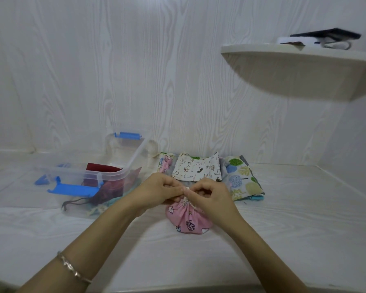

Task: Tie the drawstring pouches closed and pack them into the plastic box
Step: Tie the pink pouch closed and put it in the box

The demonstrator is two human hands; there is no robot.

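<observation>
A pink printed drawstring pouch lies on the white surface in front of me, its mouth gathered tight. My left hand and my right hand meet above the gathered neck, and each pinches the pale drawstring there. The clear plastic box with blue latches stands to the left. It holds a dark red pouch and other fabric lower down. Behind my hands lies a pile of flat pouches: a cream one with cat prints and one with a green and blue tree print.
A white shelf juts from the right wall at head height, with dark and white items on top. A blue box latch hangs open at the box's near end. White wood-grain walls close the back and right.
</observation>
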